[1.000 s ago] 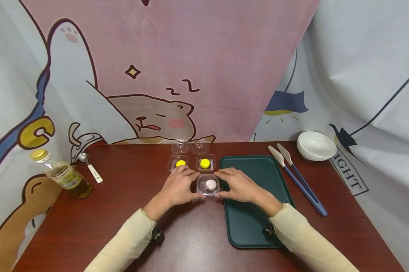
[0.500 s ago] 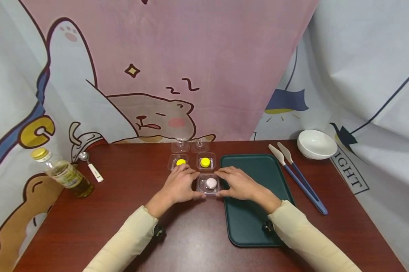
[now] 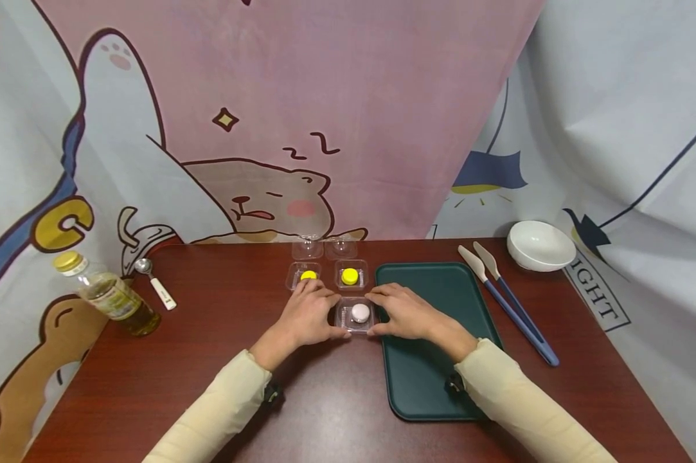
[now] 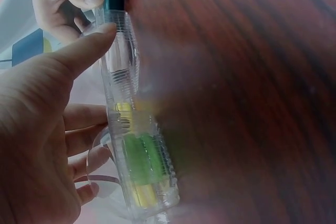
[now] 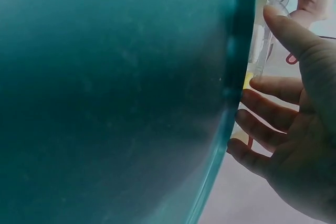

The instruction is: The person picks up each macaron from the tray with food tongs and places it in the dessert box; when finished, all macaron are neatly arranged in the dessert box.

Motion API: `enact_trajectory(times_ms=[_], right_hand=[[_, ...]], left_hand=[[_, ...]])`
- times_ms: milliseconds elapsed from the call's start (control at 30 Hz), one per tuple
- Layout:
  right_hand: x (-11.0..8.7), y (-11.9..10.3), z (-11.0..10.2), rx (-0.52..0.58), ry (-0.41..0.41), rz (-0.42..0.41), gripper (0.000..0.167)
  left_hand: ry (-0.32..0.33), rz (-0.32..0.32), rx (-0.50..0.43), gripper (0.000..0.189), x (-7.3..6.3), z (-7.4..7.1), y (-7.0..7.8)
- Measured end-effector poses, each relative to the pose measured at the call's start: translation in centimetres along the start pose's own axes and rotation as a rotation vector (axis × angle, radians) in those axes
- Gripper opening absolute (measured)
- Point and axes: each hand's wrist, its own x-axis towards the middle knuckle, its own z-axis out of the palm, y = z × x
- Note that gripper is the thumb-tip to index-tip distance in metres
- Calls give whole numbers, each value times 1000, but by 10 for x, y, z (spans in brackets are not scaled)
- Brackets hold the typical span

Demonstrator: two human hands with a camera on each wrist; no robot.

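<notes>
A small clear plastic box (image 3: pixel 345 319) with a white macaron (image 3: pixel 360 313) sits between my hands, at the tray's left edge. My left hand (image 3: pixel 307 316) holds its left side, thumb at the near corner and index finger toward the far one. On the right side my right hand (image 3: pixel 407 313) holds it likewise, its wrist above the tray. The left wrist view shows a green macaron (image 4: pixel 142 156) in clear plastic close to my left fingers; from the head my hand hides it. Behind stand two clear boxes with yellow macarons (image 3: pixel 350 276), lids raised.
A dark green tray (image 3: pixel 440 386) lies at right, with blue-handled tongs (image 3: pixel 518 315) beside it. Farther back is a white bowl (image 3: pixel 541 247). At left stand an oil bottle (image 3: pixel 116 299) and a measuring spoon (image 3: pixel 158 286). A printed curtain (image 3: pixel 382 116) rises behind the table.
Both hands stay at the same box throughout. Only a slight shift of the head view shows.
</notes>
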Motion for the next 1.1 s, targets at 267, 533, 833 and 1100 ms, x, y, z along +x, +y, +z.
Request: enact_trajectory(times_ms=[267,533,833,1100], right_hand=[[1,-1,0,18,-3,15,78],[1,-1,0,28,15,23,80],[-1,2,0,41,24,9,84],[3,12,-16,142,31,-34,78]], left_hand=[[-12,-8,16,77,0,-1,1],[-34,-27,23,82,-3,-2,3],[-35,-41,-15,92,-8,-9,1],[105,-70,-162,89,-18,-32,-28]])
